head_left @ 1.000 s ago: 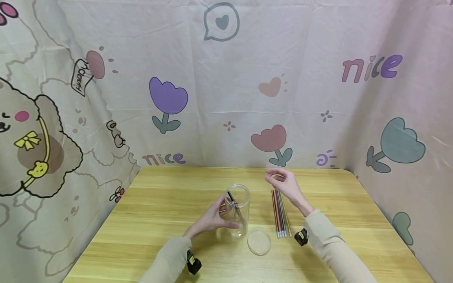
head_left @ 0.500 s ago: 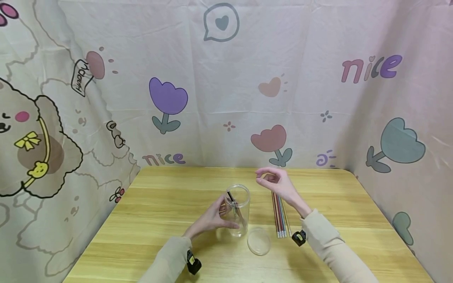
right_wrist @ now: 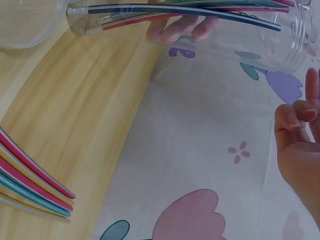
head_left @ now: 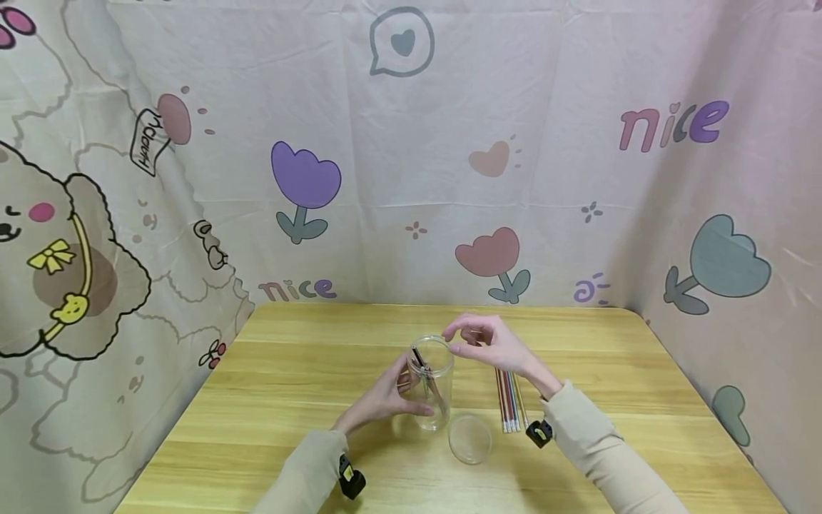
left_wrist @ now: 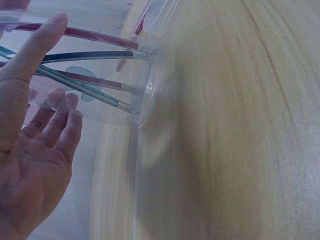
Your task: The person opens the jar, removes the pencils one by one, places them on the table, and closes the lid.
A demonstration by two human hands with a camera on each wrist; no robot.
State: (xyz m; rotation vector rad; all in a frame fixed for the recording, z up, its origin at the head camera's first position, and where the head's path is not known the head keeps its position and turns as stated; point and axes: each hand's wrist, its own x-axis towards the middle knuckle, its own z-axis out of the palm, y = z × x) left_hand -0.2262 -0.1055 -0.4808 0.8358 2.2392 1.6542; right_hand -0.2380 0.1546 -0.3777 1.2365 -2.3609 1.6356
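Observation:
A clear plastic jar [head_left: 444, 389] stands upright and uncapped near the middle of the table, my left hand [head_left: 380, 397] gripping its left side. Several pencils lean inside it; in the left wrist view a dark pencil [left_wrist: 95, 56] and a teal one [left_wrist: 80, 86] show through the wall. My right hand [head_left: 497, 350] hovers at the jar's rim, thumb and index finger apart, and I see nothing held. Whether it touches the rim, I cannot tell. Beneath that hand a row of striped pencils [head_left: 509, 403] lies on the table, its far ends hidden in the head view.
A round clear lid [head_left: 470, 439] lies flat on the wooden table [head_left: 289, 371], just in front of the jar. Black wrist cameras sit under both sleeves. Behind the table hangs a printed cloth [head_left: 411, 171].
My right hand has moved left and slightly down, from above the row of pencils to the jar's rim. The left hand, jar and lid stay in place.

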